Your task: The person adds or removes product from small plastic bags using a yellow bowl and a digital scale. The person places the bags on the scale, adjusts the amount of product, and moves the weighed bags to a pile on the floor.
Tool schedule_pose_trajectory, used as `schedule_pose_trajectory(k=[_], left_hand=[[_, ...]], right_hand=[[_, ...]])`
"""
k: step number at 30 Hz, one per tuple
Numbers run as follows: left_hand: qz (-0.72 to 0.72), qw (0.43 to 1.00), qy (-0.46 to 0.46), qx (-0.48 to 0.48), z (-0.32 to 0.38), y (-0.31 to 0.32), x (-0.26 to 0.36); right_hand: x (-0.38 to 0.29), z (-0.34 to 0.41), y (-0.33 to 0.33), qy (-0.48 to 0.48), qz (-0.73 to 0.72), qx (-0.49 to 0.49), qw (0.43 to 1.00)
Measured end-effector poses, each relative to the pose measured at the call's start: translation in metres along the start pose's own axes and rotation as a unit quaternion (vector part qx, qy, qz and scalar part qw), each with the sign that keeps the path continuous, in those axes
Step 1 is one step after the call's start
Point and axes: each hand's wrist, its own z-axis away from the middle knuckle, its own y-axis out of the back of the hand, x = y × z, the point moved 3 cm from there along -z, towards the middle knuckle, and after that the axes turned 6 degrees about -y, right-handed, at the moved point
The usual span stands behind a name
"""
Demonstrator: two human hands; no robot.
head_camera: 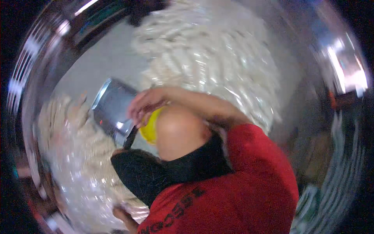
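Note:
Blur covers much of the view. My right hand (pixel 147 105) reaches across my bent bare knee, its fingers curled downward. Beside its fingertips lies a shiny grey rectangular metal piece (pixel 112 102), perhaps a tray or pan. A black strip, possibly a handle (pixel 131 138), runs below the fingers; whether they grip it cannot be made out. Under the hand, a round yellow object (pixel 149 128) is partly hidden by the knee. At lower left, my left hand (pixel 122 213) shows beyond my red shirt, near shiny plastic-covered cream material (pixel 84 175). Its fingers are indistinct.
A wide spread of cream-coloured ridged material under shiny plastic (pixel 204 55) lies ahead. Grey floor (pixel 108 55) shows at upper left. Pale, striped bundled material (pixel 330 181) stands at right. Bright reflections line the far right rim.

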Motion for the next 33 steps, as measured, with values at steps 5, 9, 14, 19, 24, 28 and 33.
schedule_pose_trajectory(k=[5,9,14,19,24,28,33], left_hand=[[0.327,0.914,0.239,0.019,-0.015,0.005,0.006],[0.222,0.945,0.238,-0.036,-0.025,0.03,0.036],[-0.046,0.973,-0.188,0.129,-0.053,0.001,0.17],[0.028,0.93,-0.365,-0.019,-0.117,-0.084,0.306],[-0.234,0.897,-0.361,-0.104,-0.11,-0.118,0.397],[-0.183,0.916,-0.337,-0.116,-0.113,-0.107,0.396],[-0.087,0.95,-0.285,-0.098,-0.116,-0.113,0.382]], right_hand=[[0.103,0.083,-0.019,0.073,0.197,0.418,0.884],[0.18,0.176,-0.083,-0.021,0.315,0.793,0.52],[0.291,0.294,-0.158,-0.434,0.473,0.688,0.337],[0.349,0.32,-0.165,-0.188,0.297,0.823,0.445],[0.367,0.323,-0.136,-0.29,0.266,0.768,0.506],[0.357,0.343,-0.157,-0.365,0.257,0.766,0.463],[0.385,0.408,-0.201,-0.564,0.262,0.617,0.481]])
